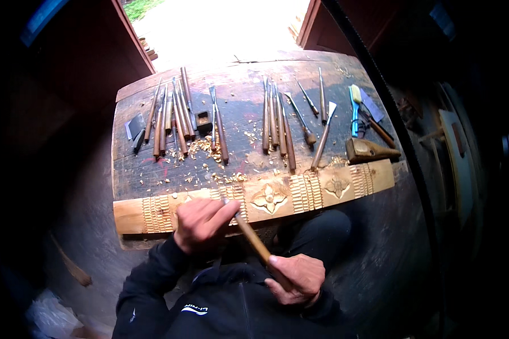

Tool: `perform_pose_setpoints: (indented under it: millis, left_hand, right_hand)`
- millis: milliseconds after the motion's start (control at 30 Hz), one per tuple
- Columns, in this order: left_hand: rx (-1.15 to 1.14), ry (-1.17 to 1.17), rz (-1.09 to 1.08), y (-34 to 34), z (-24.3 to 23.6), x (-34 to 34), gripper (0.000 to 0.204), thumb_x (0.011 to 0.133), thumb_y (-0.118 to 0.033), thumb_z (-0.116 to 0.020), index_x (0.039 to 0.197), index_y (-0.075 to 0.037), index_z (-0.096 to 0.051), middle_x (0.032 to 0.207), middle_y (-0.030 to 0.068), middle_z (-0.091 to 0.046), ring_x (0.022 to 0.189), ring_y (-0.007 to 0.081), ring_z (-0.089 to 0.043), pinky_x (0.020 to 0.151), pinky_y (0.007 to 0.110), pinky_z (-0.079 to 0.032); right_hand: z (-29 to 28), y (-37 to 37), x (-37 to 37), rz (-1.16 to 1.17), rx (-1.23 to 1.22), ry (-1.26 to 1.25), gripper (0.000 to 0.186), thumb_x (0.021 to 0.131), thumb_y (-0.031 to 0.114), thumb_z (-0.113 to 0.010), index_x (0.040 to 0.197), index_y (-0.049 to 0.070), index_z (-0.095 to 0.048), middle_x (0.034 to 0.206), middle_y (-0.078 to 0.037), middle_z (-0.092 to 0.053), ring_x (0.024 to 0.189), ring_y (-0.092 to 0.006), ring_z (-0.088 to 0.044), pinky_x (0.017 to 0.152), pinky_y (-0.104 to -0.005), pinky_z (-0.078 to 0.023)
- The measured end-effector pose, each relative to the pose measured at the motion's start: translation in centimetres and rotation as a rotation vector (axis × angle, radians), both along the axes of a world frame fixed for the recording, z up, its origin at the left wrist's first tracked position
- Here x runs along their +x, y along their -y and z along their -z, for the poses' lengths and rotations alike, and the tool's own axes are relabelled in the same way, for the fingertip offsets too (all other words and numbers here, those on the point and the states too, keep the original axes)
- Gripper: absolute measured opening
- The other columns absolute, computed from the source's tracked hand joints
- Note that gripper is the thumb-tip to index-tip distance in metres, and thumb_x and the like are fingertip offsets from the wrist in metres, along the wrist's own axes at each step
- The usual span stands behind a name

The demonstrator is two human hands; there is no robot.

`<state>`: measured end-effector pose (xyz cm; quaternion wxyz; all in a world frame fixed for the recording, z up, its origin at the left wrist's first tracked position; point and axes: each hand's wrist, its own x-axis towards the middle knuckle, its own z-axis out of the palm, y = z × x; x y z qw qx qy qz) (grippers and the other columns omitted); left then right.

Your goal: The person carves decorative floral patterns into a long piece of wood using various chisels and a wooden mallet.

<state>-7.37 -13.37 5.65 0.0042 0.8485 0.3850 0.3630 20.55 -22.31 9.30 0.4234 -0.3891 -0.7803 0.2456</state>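
A long pale wooden board [129,217] lies along the bench's near edge, carved with flower shapes and bands of small ridged cuts. My right hand [298,277] is wrapped round the lower end of the wooden handle of a carving chisel [251,237]. The tool slants up and left to the board. My left hand [202,222] rests over the board with its fingers closed round the tool's metal shank. The cutting tip is near a ridged band, mostly hidden by the fingers. Part of a carved area lies under this hand.
Beyond the board, the worn workbench [240,107] carries several chisels [179,110] at left and more chisels [273,121] in the middle. A wooden mallet [369,151] and a blue-handled brush [354,116] lie at right. Wood shavings [201,150] are scattered about. A dark strap crosses at right.
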Motion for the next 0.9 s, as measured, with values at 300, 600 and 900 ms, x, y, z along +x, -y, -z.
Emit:
perform_pose_setpoints:
  millis: [300,600,900]
  left_hand:
    - [0.050,-0.002,-0.077,-11.1,4.5,4.3,0.013,0.102,-0.018,-0.074,0.114,-0.012,-0.075,0.074,0.0055,-0.063,0.061,0.0222,-0.066,0.052,0.039,-0.049]
    - [-0.173,0.095,-0.221,-15.9,7.6,4.7,0.044,0.102,-0.015,-0.073,0.146,-0.017,-0.069,0.128,0.0108,-0.079,0.097,0.0329,-0.080,0.075,0.042,-0.065]
    - [-0.056,0.059,-0.289,-17.6,8.9,2.7,0.036,0.096,-0.012,-0.075,0.132,-0.015,-0.073,0.116,0.0076,-0.080,0.097,0.0290,-0.079,0.075,0.041,-0.063]
  right_hand:
    - [4.3,-6.0,-3.1,0.202,0.133,0.247,0.031,0.085,-0.001,-0.086,0.115,0.007,-0.083,0.079,-0.008,-0.073,0.062,-0.0252,-0.068,0.058,-0.0360,-0.052]
    - [8.2,-16.6,-6.5,0.135,0.406,0.376,0.030,0.085,0.026,-0.092,0.107,0.010,-0.080,0.071,-0.006,-0.066,0.060,-0.0241,-0.065,0.056,-0.0384,-0.049]
    - [10.9,-20.7,-6.7,0.089,0.337,0.489,0.035,0.092,0.033,-0.087,0.116,0.010,-0.077,0.083,-0.005,-0.069,0.074,-0.0236,-0.071,0.066,-0.0378,-0.053]
